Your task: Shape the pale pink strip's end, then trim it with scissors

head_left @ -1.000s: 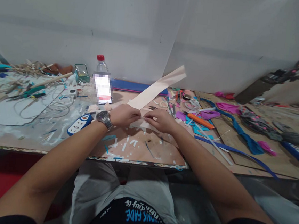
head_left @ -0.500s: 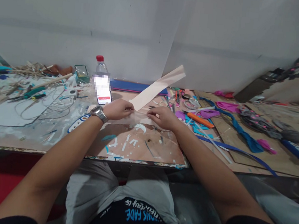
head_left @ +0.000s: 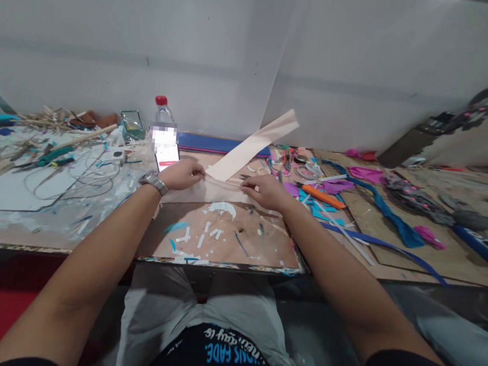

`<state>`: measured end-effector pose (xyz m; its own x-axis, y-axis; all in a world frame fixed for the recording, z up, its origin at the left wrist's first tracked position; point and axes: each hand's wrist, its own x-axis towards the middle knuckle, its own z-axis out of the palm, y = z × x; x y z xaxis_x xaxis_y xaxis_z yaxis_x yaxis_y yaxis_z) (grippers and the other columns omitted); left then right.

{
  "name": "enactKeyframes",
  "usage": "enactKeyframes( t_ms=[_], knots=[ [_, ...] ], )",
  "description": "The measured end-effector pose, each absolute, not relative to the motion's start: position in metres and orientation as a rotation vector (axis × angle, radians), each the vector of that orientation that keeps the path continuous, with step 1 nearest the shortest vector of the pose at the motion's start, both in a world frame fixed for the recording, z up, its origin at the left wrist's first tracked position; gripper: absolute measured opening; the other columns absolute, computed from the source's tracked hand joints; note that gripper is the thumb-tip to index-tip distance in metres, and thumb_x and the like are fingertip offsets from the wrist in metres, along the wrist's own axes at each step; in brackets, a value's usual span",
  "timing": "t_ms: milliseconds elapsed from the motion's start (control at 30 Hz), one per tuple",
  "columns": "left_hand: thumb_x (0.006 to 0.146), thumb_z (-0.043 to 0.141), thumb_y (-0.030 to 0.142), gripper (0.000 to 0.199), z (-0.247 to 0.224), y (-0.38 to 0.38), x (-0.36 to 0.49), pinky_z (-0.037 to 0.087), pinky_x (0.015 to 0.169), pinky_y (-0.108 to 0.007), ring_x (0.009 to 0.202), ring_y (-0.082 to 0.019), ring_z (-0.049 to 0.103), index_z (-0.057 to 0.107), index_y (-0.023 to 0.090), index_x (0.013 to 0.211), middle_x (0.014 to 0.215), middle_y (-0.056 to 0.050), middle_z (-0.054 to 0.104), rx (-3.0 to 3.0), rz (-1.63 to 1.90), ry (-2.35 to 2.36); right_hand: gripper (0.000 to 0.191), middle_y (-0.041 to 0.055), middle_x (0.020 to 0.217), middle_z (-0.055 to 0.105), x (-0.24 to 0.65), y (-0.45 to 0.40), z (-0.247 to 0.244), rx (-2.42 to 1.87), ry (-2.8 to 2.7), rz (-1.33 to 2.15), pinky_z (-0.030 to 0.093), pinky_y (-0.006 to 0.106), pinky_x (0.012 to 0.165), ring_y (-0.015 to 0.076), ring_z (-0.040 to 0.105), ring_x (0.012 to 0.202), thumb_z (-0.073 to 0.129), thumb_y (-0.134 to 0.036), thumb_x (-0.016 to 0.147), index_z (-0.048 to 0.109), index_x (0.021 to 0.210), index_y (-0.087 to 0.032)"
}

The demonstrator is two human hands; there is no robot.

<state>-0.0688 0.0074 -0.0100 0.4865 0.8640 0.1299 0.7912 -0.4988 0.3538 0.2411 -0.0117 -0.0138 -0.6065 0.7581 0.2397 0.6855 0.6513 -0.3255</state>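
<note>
My left hand (head_left: 184,174), with a metal watch at its wrist, is pinched at the far edge of a pale, thin, paper-like sheet (head_left: 211,192). At that same edge, farther right, my right hand (head_left: 264,189) also has its thumb and finger closed. A cream strip (head_left: 247,149) slants up from between the hands to the wall, its lower end touching or just behind the sheet's edge. Past my left hand, a lit phone (head_left: 167,152) leans upright by a clear bottle with a red cap (head_left: 161,100). White scraps (head_left: 201,240) lie in front of the sheet.
To the right are an orange cutter (head_left: 323,196), purple and blue scraps, and a long blue ribbon (head_left: 392,244). A dark tilted bottle (head_left: 407,141) stands farther right. Green-handled pliers (head_left: 52,155), a looped cable (head_left: 94,184) and wooden sticks (head_left: 48,117) lie on the left.
My left hand has shifted left along the sheet's edge, away from my right hand, which stays nearly in place. More of the edge shows between them. The view has tilted slightly.
</note>
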Motion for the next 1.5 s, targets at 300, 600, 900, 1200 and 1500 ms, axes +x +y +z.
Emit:
enactKeyframes(
  t_ms=[300,600,900,1200,1500],
  knots=[
    [0.079,0.051,0.028,0.031,-0.002,0.003,-0.072,0.048,0.072,-0.03,0.082,-0.023,0.068,0.077,0.018,0.093,0.091,-0.008,0.077,2.509,0.371,1.635,0.022,0.0055,0.091,0.078,0.246,-0.007,-0.016,-1.161,-2.516,0.263,0.042,0.027,0.07,0.0178,0.066,0.077,0.059,-0.031,0.094,0.077,0.098,-0.019],
    [0.084,0.049,0.03,0.029,-0.005,0.005,-0.079,0.047,0.071,-0.031,0.084,-0.026,0.069,0.075,0.021,0.093,0.091,-0.009,0.077,2.539,0.401,1.832,0.021,0.0062,0.092,0.079,0.244,-0.01,-0.012,-1.176,-2.511,0.249,0.042,0.027,0.07,0.0182,0.067,0.079,0.059,-0.028,0.094,0.077,0.097,-0.018],
    [0.095,0.043,0.055,0.046,-0.003,-0.028,-0.032,0.045,0.072,-0.032,0.088,-0.025,0.068,0.072,0.021,0.105,0.098,-0.007,0.076,2.676,0.392,1.546,0.022,0.0064,0.092,0.079,0.229,-0.024,-0.01,-1.039,-2.602,0.22,0.041,0.028,0.071,0.0189,0.067,0.08,0.058,-0.028,0.096,0.078,0.1,-0.019],
    [0.096,0.043,0.039,0.035,-0.013,-0.044,-0.007,0.043,0.07,-0.033,0.085,-0.026,0.069,0.074,0.021,0.097,0.092,-0.012,0.075,2.825,0.267,1.399,0.026,0.0081,0.093,0.078,0.218,-0.034,-0.006,-0.931,-2.649,0.217,0.041,0.03,0.074,0.0203,0.067,0.082,0.055,-0.031,0.098,0.077,0.101,-0.019],
    [0.093,0.044,0.036,0.035,-0.009,-0.039,-0.014,0.04,0.067,-0.033,0.078,-0.025,0.067,0.073,0.019,0.089,0.086,-0.012,0.074,2.776,0.292,1.416,0.039,0.0073,0.086,0.077,0.231,-0.026,-0.002,-1.14,-2.511,0.272,0.039,0.028,0.069,0.0197,0.066,0.079,0.045,-0.037,0.102,0.076,0.09,-0.017]
  ],
)
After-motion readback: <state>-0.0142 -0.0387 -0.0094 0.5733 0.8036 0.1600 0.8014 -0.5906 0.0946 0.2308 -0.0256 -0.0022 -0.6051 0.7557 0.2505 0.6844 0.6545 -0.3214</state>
